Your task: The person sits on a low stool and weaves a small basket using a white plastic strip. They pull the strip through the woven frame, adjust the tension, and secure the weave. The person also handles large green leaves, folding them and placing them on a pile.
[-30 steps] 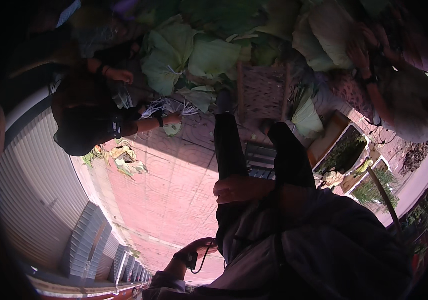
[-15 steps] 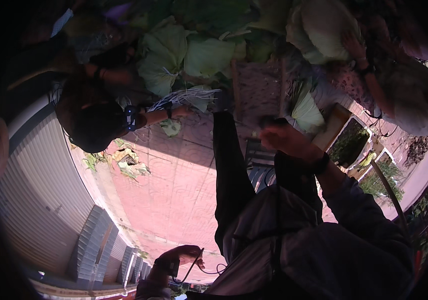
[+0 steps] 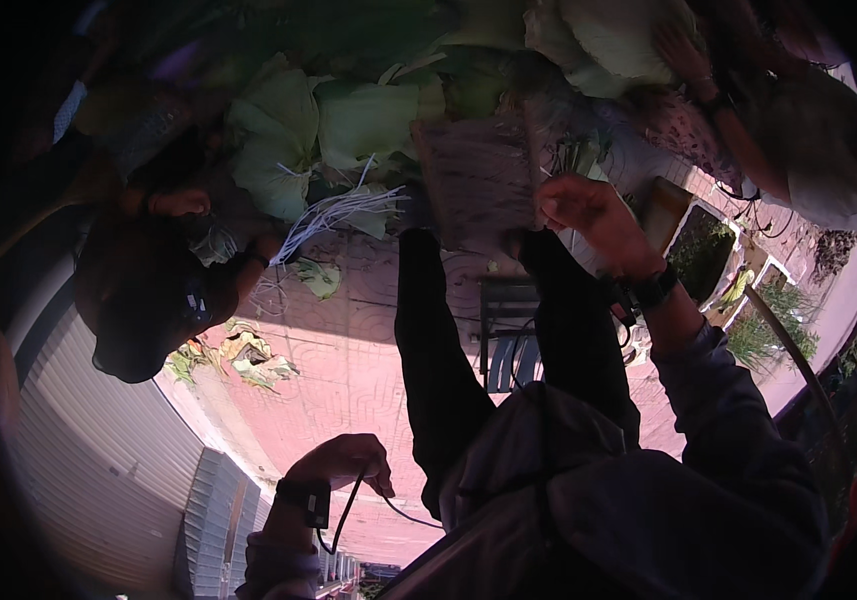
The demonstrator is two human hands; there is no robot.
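At the lower left my left hand (image 3: 348, 462) hangs beside my thigh with its fingers curled down. A thin dark cable (image 3: 340, 515) runs from the band on that wrist past the fingertips; whether the fingers grip it I cannot tell. My right hand (image 3: 596, 222) is raised beyond my knees with fingers bent in, in front of a brown board (image 3: 468, 185); anything inside it is hidden. Large green leaves (image 3: 363, 125) lie beyond, left of that hand. A bundle of white strings (image 3: 333, 215) sticks out by a co-worker's hand (image 3: 263, 248).
The co-worker in black (image 3: 153, 290) bends in from the left. At upper right another person's hand (image 3: 683, 55) touches a broad pale leaf (image 3: 618, 35). A dark slatted stool (image 3: 508, 330) stands between my legs. Wilted leaves (image 3: 253, 358) lie on the pink paving (image 3: 338, 385).
My right hand has risen farther out and slightly right. My left hand has moved up a little. The co-worker at left leans lower, and the string bundle has shifted left and fanned out.
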